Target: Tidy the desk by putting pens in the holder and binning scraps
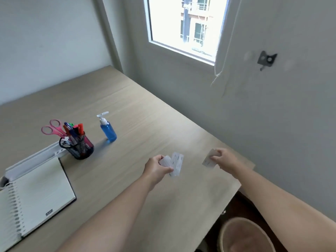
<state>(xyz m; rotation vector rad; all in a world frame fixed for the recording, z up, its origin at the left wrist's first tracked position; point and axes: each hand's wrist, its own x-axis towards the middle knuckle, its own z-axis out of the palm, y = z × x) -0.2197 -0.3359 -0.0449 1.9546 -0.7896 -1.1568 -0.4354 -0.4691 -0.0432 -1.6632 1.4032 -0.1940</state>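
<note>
My left hand (156, 167) hovers over the middle of the wooden desk (138, 110), closed on a few white paper scraps (175, 165) that fan out to its right. Near the desk's right edge my right hand (225, 158) pinches another white paper scrap (209, 160). A black mesh pen holder (77, 146) stands at the left, filled with several pens and pink-handled scissors (51, 127). A pale round bin (245, 235) sits on the floor below the desk's right corner.
A blue pump bottle (108, 130) stands right of the holder. An open notebook (39, 194) and a spiral pad (7, 213) lie at the near left, with a white tray (34, 156) behind them. Wall and window close off the right side.
</note>
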